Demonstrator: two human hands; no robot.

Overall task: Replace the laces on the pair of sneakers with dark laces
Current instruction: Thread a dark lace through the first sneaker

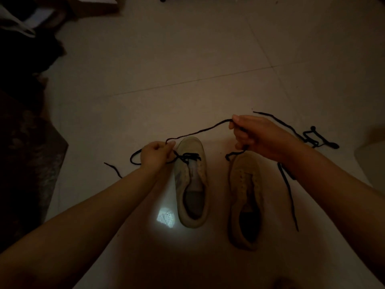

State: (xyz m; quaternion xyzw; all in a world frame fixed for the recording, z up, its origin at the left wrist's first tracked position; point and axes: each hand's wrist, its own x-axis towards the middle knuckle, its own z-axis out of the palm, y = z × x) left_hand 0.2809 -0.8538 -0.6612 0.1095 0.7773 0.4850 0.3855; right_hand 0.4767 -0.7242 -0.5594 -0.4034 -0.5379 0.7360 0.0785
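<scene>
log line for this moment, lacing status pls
left hand pinches dark lace | right hand grips it | left sneaker partly laced | right sneaker unlaced

- Two bare forearms enter from the lower edge of the head view, one from the lower left corner and one from the right edge.
- No sleeve, cuff or glove shows on either arm; both are uncovered from the frame edge to the wrist.
- The left hand (155,153) is bare, with no ring, watch or band visible on it or its wrist.
- The right hand (257,137) is likewise bare, with nothing worn on the fingers or wrist.
- The light is dim, so finer detail such as nails or marks cannot be made out.
</scene>
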